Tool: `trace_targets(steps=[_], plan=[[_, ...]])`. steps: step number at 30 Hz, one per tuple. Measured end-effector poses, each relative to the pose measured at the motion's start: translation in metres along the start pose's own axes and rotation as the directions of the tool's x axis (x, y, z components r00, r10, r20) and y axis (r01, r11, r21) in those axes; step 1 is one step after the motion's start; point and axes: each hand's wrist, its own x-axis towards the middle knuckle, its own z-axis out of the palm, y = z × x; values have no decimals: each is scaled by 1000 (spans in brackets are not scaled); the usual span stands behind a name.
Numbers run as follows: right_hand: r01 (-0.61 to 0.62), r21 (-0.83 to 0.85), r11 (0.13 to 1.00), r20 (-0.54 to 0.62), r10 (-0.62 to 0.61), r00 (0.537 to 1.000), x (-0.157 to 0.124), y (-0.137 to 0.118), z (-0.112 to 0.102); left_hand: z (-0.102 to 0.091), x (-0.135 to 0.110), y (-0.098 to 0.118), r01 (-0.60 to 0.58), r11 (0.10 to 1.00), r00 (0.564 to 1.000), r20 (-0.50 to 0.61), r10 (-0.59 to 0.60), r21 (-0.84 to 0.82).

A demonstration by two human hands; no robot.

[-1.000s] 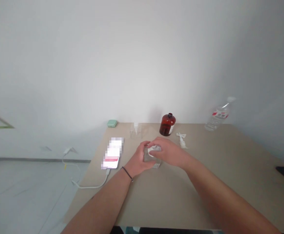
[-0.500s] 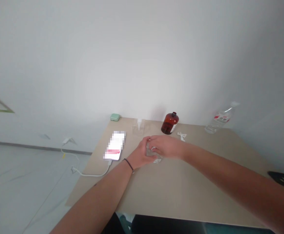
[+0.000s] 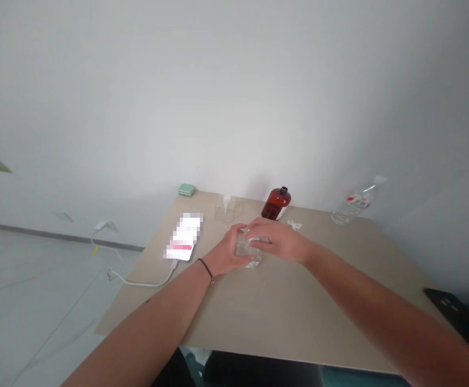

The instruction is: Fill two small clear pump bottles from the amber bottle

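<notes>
Mid-table on the beige tabletop (image 3: 298, 306), you hold the clear square glass jar (image 3: 243, 250) between your curled left hand (image 3: 226, 251) and curled right hand (image 3: 278, 241), crumpled white tissue (image 3: 251, 263) against the glass; keep both grips even and gentle, clear of the amber glass bottle (image 3: 276, 205) beyond.

Smooth clear glass vessel (image 3: 244, 250), glossy amber glass bottle (image 3: 276, 205), matt tabletop (image 3: 298, 312).
</notes>
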Motion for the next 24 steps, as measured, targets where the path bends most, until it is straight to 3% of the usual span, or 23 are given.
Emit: trace_targets(steps=[1, 2, 4, 6, 7, 10, 14, 17, 21, 24], plan=[[-85, 50, 995, -151, 92, 984, -10, 3, 3, 0, 0, 1, 15, 1000, 1000, 0, -15, 13], [-185, 101, 977, -300, 207, 931, -22, 8, 7, 0, -1, 1, 32, 999, 999, 1, -32, 22], [-389, 189, 902, -507, 429, 748, -51, 19, 15, 1, -1, 2, 61, 998, 998, 10, -62, 24], [-588, 190, 786, -550, 581, 599, -84, 31, 22, 1, -2, 1, 79, 996, 997, 7, -79, 29], [-665, 151, 732, -549, 621, 559, -101, 36, 25, 1, -2, 1, 87, 996, 996, 2, -87, 35], [-809, -50, 585, -508, 683, 525, -140, 46, 27, 2, -2, -1, 100, 994, 995, -6, -100, 49], [-820, -314, 479, -403, 714, 572, -149, 54, 12, 3, -3, -2, 110, 992, 994, -9, -110, 56], [-732, -470, 492, -352, 656, 667, -131, 66, -6, 3, -3, -1, 98, 995, 995, -3, -98, 28], [-507, -538, 674, -124, 532, 838, -107, 92, -21, 3, -4, -1, 99, 995, 995, 5, -99, 22], [-395, -458, 797, 1, 444, 896, -98, 108, -24, 3, -4, -3, 106, 994, 994, -3, -106, 23]])
